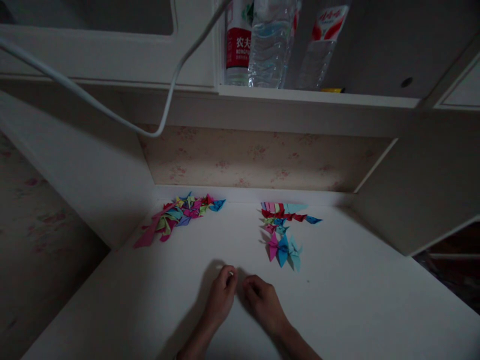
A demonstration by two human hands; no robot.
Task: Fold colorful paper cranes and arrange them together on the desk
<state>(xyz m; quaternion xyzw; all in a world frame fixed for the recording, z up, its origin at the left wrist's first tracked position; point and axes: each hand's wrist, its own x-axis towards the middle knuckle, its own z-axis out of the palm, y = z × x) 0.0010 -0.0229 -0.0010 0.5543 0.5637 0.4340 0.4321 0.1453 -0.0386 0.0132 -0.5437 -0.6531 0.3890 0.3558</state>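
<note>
My left hand (223,290) rests on the white desk (330,320), its fingers curled in and a small gap showing between thumb and forefinger. Just to its right lies my right hand (264,300), also curled closed, and the two are slightly apart. No object shows in either hand. Beyond the right hand are folded paper cranes in pink (273,247), blue (283,250) and pale teal (294,253), side by side. Behind these, smaller folded papers (288,216) stand in rows. Farther left, a heap of colourful folded paper pieces (183,212) lies against the back edge.
A shelf (318,96) overhangs the desk and bears several plastic bottles (270,50). A white cable (150,134) hangs down in front of it at upper left. Side panels (412,190) close in the desk's back, with floral wallpaper (258,155) between them.
</note>
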